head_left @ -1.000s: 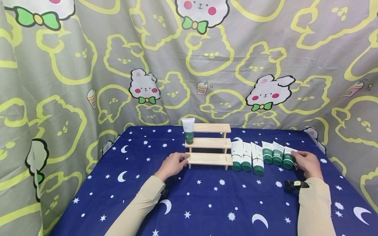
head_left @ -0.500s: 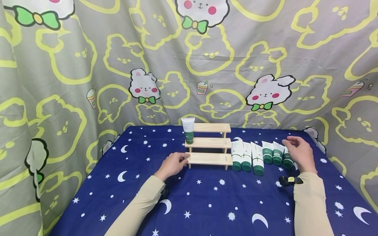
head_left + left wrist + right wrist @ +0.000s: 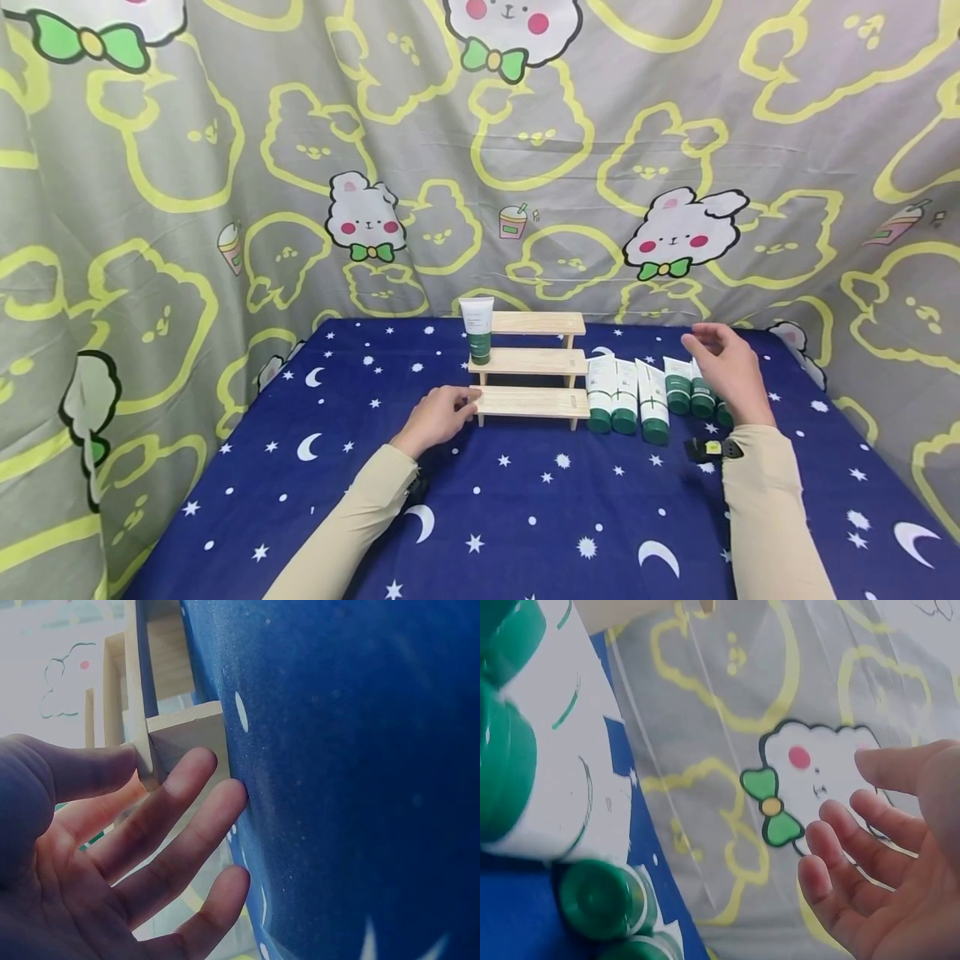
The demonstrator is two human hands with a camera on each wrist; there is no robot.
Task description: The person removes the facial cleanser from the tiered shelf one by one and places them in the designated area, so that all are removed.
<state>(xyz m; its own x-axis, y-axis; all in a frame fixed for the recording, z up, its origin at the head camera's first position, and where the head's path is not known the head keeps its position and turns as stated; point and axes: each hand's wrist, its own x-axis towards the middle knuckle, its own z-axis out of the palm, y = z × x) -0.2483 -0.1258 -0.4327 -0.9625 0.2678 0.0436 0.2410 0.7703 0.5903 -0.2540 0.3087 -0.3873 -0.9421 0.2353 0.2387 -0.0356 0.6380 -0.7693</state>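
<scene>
My left hand [image 3: 442,417] pinches the left end of the lowest board of a three-step wooden display stand [image 3: 532,402]. In the left wrist view the thumb lies on one face of the board [image 3: 187,724], with the other fingers [image 3: 196,766] on its leg side. A white-and-green squeeze tube [image 3: 477,332] stands upright, cap down, at the left of the middle step. My right hand [image 3: 726,371] hovers over the far-right tubes with loosely bent fingers, holding nothing. Part of the rightmost tube [image 3: 724,414] is hidden behind it.
Right of the stand several tubes [image 3: 655,400] lie on the dark blue star-patterned cloth [image 3: 525,517], green caps toward me. A grey curtain [image 3: 435,150] with cartoon animals hangs behind the table. In the right wrist view, green caps [image 3: 604,900] show close by at left.
My right hand has lifted off the rightmost tube and moved up and left above the row. The left hand has stayed on the stand.
</scene>
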